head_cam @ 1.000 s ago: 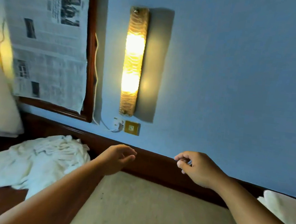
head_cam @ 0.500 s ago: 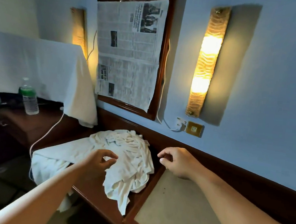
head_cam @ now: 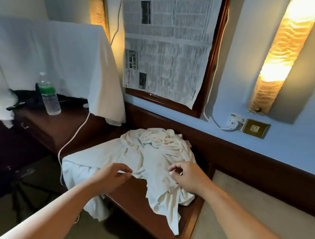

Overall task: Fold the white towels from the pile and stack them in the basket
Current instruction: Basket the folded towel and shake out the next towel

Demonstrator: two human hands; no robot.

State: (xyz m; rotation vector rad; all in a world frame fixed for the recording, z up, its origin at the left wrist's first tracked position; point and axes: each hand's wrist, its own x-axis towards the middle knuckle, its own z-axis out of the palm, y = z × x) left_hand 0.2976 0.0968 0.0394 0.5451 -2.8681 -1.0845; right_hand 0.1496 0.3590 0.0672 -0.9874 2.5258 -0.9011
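A crumpled pile of white towels [head_cam: 155, 153] lies on the dark wooden desk [head_cam: 135, 200], with one corner hanging over the front edge. My left hand [head_cam: 111, 177] is at the pile's near edge and pinches a bit of towel between thumb and forefinger. My right hand [head_cam: 187, 177] is over the right side of the pile with its fingers loosely curled and a gap between thumb and forefinger. I cannot tell whether it touches the cloth. No basket is in view.
A water bottle [head_cam: 49, 97] stands on the lower desk at left, by a white cloth [head_cam: 62, 56] draped over something tall. A white cable [head_cam: 74, 136] runs down the desk. A newspaper-covered frame [head_cam: 167, 43], wall lamp [head_cam: 286, 54] and socket [head_cam: 237, 123] are behind. A beige padded panel [head_cam: 259, 216] lies at right.
My view has swung left and down, from the wall to the towel pile. Both hands have moved onto the pile, and the left one has taken hold of its near edge.
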